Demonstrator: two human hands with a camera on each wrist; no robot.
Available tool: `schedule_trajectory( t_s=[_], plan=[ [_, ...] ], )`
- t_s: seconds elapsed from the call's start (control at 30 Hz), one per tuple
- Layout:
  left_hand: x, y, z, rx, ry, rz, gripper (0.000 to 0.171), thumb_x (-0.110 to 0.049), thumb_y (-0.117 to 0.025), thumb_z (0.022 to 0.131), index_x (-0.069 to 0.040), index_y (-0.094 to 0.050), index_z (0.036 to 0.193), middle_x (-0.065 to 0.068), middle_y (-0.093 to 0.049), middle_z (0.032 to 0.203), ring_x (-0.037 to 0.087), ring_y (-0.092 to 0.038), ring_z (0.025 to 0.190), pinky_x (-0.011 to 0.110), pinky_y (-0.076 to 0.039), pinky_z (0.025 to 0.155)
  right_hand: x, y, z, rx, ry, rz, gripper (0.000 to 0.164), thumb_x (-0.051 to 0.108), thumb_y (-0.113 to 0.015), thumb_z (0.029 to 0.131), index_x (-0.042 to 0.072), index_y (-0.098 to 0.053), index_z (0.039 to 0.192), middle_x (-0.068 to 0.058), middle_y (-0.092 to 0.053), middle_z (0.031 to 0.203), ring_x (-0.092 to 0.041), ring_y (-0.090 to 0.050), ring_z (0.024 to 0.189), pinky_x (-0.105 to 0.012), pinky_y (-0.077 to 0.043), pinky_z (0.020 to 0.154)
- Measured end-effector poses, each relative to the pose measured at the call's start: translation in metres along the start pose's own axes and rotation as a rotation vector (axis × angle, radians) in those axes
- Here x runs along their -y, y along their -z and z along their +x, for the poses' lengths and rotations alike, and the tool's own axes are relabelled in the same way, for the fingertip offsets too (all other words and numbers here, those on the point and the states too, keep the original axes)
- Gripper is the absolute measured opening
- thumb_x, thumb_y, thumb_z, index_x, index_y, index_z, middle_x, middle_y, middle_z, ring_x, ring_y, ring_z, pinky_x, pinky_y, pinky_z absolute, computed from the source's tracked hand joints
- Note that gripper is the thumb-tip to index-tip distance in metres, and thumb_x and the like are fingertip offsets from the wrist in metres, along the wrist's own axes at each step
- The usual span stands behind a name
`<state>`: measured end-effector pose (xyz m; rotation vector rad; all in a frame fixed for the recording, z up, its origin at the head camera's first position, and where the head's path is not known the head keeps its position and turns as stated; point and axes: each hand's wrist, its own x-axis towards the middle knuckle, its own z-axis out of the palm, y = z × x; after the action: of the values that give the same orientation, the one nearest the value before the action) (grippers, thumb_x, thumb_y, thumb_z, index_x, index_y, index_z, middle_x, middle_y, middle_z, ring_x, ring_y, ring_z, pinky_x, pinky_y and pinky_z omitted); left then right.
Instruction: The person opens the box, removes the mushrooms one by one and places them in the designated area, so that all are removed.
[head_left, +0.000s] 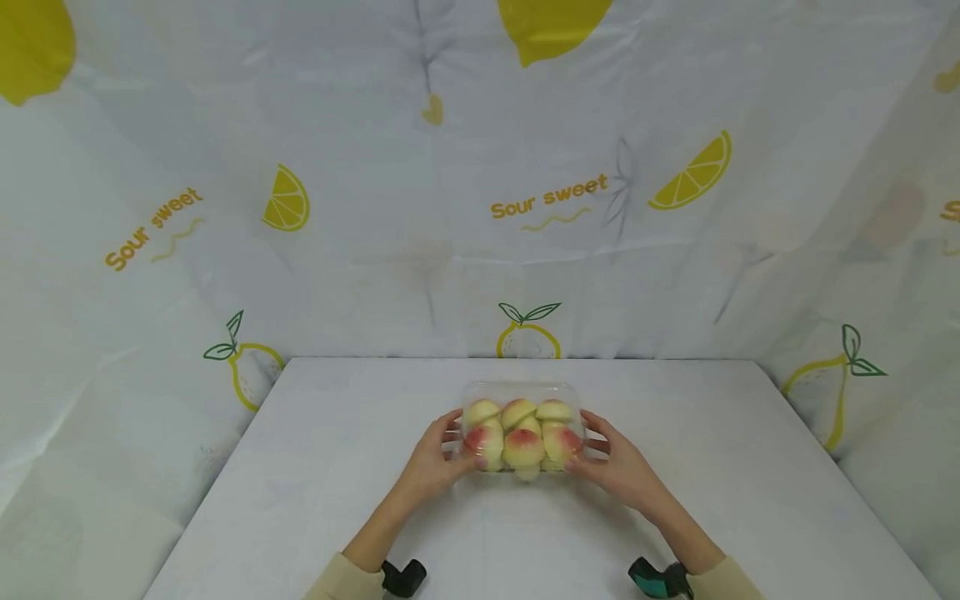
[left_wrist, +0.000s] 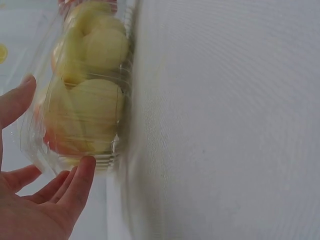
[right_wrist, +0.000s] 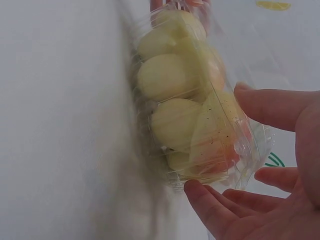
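Note:
A clear plastic box (head_left: 525,389) sits between my two hands above the middle of the white table. Several yellow peaches with red blush (head_left: 522,447) fill it in rows. My left hand (head_left: 435,460) grips the box's left end, thumb on the near side and fingers at the end and below. At the opposite end my right hand (head_left: 621,463) holds it the same way. In the left wrist view the left fingertips (left_wrist: 86,167) touch the ridged lower edge. The right wrist view has the right thumb (right_wrist: 265,105) against the clear wall. Whether the box's underside touches the table cannot be told.
The white table (head_left: 337,467) runs back to a hanging white cloth (head_left: 360,292) printed with lemons and lettering. Black wrist mounts (head_left: 405,577) show below each forearm, beside beige sleeves (head_left: 347,579).

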<state>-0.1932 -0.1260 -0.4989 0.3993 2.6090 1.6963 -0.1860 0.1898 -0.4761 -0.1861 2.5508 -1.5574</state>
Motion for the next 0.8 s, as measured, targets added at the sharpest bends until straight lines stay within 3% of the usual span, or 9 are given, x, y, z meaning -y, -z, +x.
schedule_trajectory(
  t_s=[0.37,0.8],
  plan=[
    [-0.001,-0.002,-0.003,0.033,-0.01,0.005,0.089,-0.028,-0.086,0.082,0.004,-0.039,0.151,0.014,-0.052,0.125,0.028,-0.054,0.115,0.047,-0.049,0.096,0.001,0.004,-0.013,0.007,0.023,-0.036,0.093,0.029,-0.086,0.084,0.004,-0.033,0.156,-0.026,-0.038,0.155,-0.04,-0.058,0.126,-0.038,-0.058,0.089],
    [0.0,-0.001,-0.006,0.048,-0.004,-0.003,0.089,-0.029,-0.086,0.083,0.002,-0.038,0.152,0.016,-0.052,0.131,0.032,-0.053,0.122,0.049,-0.05,0.099,0.01,0.015,-0.02,-0.02,0.163,-0.22,0.087,0.032,-0.082,0.088,0.0,-0.036,0.154,-0.028,-0.041,0.151,-0.045,-0.055,0.126,-0.05,-0.052,0.098]
  ],
)
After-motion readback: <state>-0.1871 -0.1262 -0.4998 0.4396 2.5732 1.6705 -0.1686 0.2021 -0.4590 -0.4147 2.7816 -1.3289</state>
